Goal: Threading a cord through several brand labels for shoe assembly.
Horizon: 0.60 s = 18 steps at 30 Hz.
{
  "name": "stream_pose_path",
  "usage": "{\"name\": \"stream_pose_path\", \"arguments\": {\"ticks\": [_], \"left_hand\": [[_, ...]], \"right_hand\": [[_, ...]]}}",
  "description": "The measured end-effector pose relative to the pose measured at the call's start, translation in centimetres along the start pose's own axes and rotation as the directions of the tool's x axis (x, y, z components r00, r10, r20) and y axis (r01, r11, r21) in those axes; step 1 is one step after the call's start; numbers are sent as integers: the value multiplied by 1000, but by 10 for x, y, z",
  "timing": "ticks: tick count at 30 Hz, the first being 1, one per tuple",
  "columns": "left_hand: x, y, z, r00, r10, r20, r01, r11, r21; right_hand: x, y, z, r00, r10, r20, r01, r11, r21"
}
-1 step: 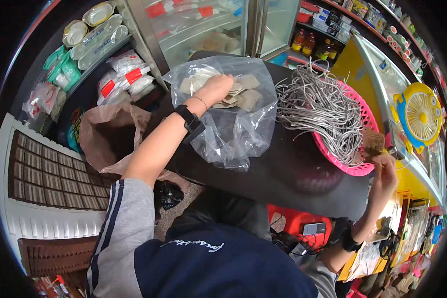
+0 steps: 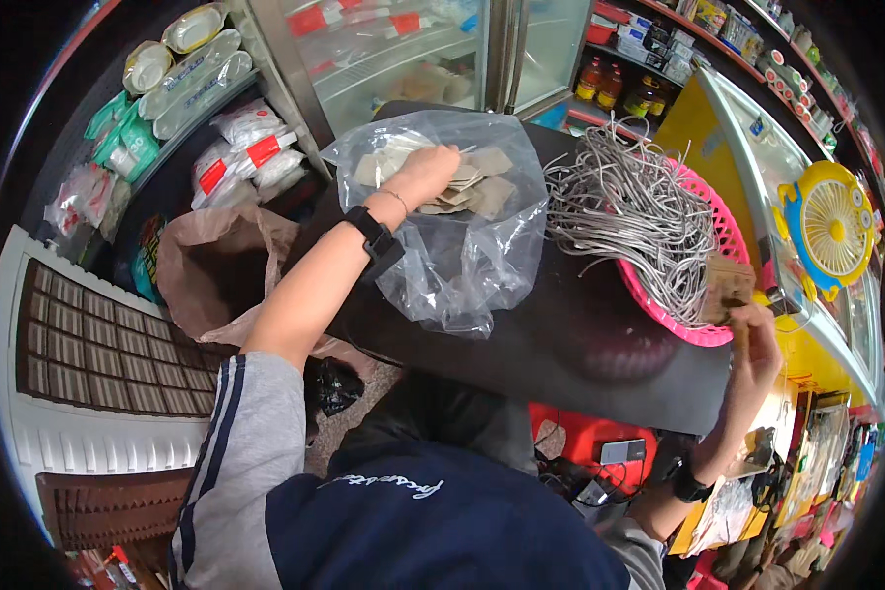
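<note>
A clear plastic bag (image 2: 459,267) lies opened out on the dark table, holding several flat, square beige-grey pieces (image 2: 489,163). Inside it, my left hand (image 2: 425,175) rests on these pieces with curled fingers; the fingertips are hidden, so what they hold cannot be made out. At the right edge of the table, my right hand (image 2: 755,342) pinches a flat brown card-like piece (image 2: 728,285) by its lower edge. That piece is held over the rim of a pink basket (image 2: 726,218), heaped with thin grey cords (image 2: 644,221) that spill over its left side.
An opened brownish bag (image 2: 182,258) stands left of the table (image 2: 521,359), beside a white air cooler (image 2: 29,433). Behind are glass fridge doors (image 2: 364,59). A yellow-and-blue fan (image 2: 834,231) is at the right, a red stool (image 2: 585,447) below the table.
My right hand and the brown piece have shifted slightly left, further over the basket's rim and the cords. My left hand has barely moved.
</note>
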<state>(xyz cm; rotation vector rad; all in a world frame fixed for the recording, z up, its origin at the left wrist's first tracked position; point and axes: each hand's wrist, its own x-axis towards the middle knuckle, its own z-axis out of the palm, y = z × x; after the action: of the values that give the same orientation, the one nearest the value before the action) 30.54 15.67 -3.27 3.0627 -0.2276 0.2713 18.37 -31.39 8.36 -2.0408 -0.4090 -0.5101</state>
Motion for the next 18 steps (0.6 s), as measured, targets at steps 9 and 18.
{"name": "stream_pose_path", "arguments": {"ticks": [9, 18], "left_hand": [[-89, 105, -106, 970, -55, -235, -117, 745, -656], [-168, 182, -82, 989, 88, -117, -57, -503, -862]], "right_hand": [[-48, -51, 53, 988, 136, 71, -153, 865, 478], [-57, -79, 116, 937, 14, 349, -292, 578, 762]]}}
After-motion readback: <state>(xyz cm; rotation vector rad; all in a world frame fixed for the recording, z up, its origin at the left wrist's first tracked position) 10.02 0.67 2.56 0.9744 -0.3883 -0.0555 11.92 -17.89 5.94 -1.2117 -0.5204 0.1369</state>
